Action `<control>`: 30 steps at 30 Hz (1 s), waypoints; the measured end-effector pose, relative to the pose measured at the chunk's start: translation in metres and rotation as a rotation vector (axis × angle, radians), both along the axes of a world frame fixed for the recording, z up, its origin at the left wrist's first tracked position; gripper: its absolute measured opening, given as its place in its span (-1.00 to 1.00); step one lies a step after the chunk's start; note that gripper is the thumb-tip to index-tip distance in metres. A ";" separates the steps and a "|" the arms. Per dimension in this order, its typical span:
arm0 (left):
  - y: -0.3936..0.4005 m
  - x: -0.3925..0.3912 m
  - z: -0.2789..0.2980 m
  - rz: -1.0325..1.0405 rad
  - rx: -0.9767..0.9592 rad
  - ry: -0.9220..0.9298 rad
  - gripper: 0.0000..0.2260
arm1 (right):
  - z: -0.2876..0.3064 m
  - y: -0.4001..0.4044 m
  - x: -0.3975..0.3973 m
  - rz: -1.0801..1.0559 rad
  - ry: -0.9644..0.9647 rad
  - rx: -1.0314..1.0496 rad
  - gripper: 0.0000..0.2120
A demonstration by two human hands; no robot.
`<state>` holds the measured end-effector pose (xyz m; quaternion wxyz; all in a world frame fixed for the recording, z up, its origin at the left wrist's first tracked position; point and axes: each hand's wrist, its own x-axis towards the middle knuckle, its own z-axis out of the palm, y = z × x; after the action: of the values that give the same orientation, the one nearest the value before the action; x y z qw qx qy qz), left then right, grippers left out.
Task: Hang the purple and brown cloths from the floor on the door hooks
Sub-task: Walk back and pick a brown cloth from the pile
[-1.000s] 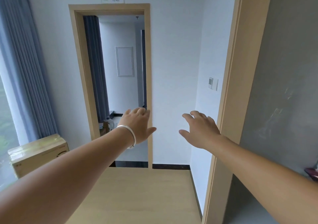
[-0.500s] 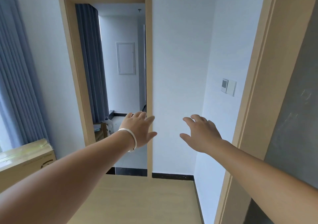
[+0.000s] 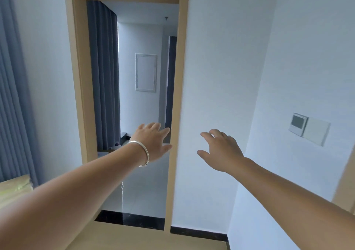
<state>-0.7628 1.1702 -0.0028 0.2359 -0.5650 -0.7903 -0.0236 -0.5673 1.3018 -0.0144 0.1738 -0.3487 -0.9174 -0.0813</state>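
Observation:
Both my arms reach forward at chest height and hold nothing. My left hand [image 3: 153,143], with a silver bangle on the wrist, has relaxed straight fingers and hangs in front of the open doorway [image 3: 173,103]. My right hand [image 3: 221,149] is spread loosely in front of the white wall. No purple cloth, brown cloth or door hook is in view. The floor where cloths could lie is mostly out of frame.
A wood-framed doorway leads to a second room with grey curtains [image 3: 103,72] and a white wall panel [image 3: 146,72]. Grey curtains [image 3: 15,96] hang at the left above a cardboard box [image 3: 13,190]. A wall switch plate [image 3: 309,128] sits at the right.
My view has swung left and closer to the doorway; the grey door and its frame at the right have slid almost out of frame. Both hands stay outstretched and empty.

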 end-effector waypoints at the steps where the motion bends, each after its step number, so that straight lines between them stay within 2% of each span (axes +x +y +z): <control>1: 0.005 -0.011 -0.002 0.009 -0.004 -0.002 -0.44 | -0.003 0.005 -0.013 0.014 -0.008 0.001 -0.44; 8: 0.021 -0.113 -0.032 0.125 -0.006 -0.022 -0.46 | -0.022 0.043 -0.129 0.164 -0.017 -0.040 -0.47; 18: -0.025 -0.275 -0.073 0.580 -0.090 -0.121 -0.42 | -0.047 0.057 -0.371 0.594 -0.014 -0.047 -0.47; 24: -0.085 -0.347 -0.088 0.893 -0.106 -0.164 -0.39 | -0.063 0.023 -0.506 0.912 -0.075 -0.072 -0.43; 30: -0.154 -0.375 -0.115 1.181 -0.132 -0.269 -0.41 | -0.095 -0.042 -0.591 1.160 -0.149 -0.122 -0.42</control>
<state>-1.1373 1.0157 -0.1180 0.0715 -0.0364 -0.9928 0.0891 -1.1583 1.2596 -0.1095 0.1046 0.2078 -0.9710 0.0557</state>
